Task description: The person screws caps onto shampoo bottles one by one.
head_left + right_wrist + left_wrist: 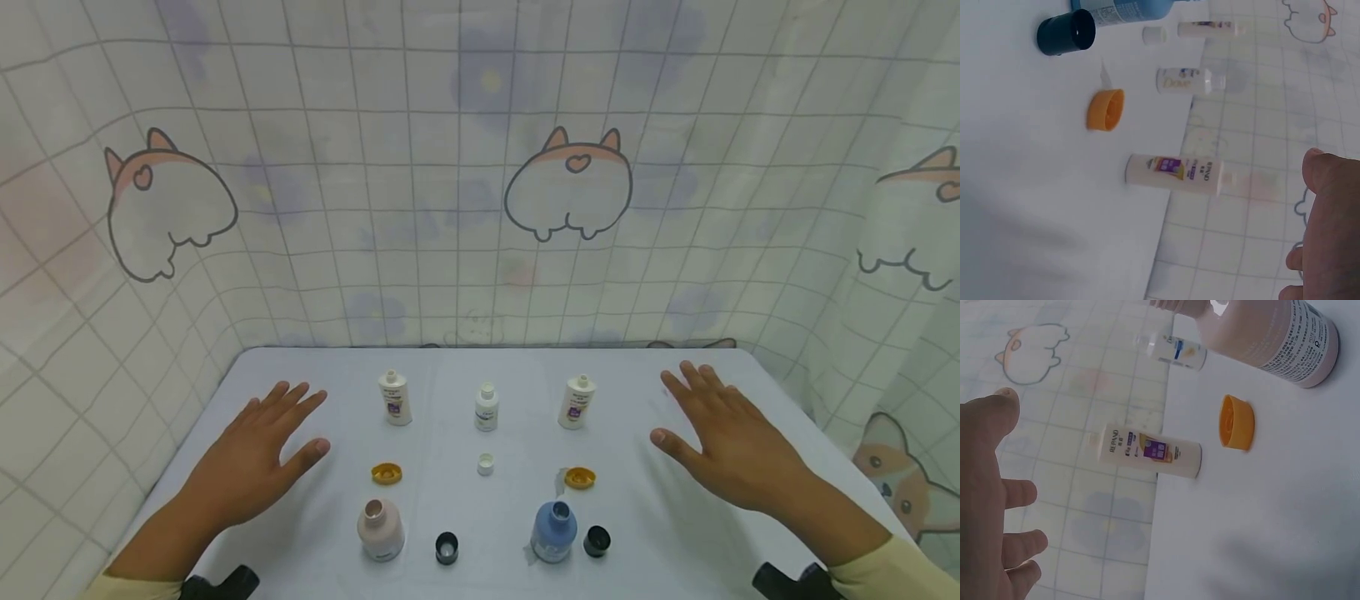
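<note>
My left hand (258, 454) is spread with straight fingers over the table's left side, holding nothing. On the right, my right hand (727, 446) is likewise spread and holds nothing. Nearest the left hand are a white bottle with a purple label (395, 398), an orange cap (386, 473) and an uncapped pink bottle (381, 531). A matching white bottle (577, 402), another orange cap (580, 477) and an uncapped blue bottle (553, 533) stand toward the right hand. Between them are a small white Dove bottle (487, 408) and a small white cap (485, 464).
Two dark caps (447, 548) (597, 541) lie near the front, beside the pink and blue bottles. The white table (315, 550) ends at a back edge against a tiled-pattern curtain (420, 208) with cartoon animals, which also hangs along both sides.
</note>
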Available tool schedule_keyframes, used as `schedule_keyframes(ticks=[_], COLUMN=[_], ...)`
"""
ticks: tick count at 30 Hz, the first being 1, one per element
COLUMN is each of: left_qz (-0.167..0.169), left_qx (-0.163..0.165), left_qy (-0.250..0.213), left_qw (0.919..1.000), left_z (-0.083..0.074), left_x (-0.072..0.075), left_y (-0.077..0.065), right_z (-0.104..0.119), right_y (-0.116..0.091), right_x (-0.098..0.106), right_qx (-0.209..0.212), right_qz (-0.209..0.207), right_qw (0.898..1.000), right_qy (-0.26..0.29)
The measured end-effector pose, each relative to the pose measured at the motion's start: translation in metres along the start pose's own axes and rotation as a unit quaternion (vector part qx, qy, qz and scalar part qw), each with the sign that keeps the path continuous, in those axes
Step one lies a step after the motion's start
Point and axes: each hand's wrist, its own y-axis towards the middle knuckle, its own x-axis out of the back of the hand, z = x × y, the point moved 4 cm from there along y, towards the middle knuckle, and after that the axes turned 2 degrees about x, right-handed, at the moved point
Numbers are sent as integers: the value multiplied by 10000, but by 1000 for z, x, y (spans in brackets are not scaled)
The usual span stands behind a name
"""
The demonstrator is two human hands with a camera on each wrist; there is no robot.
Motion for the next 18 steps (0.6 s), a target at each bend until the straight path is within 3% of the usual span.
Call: schedule_keyframes(ticks=[18], left_qz=[249], left_qx=[-32], left_qy=[-688], left_qw=[9973], left_z=[3], left_x=[-11], left_y=[-9], right_z=[9], right_y=[1], right_x=[-2], right_qx=[257], right_qz=[-18], right_qw=[9995], right_qy=[207])
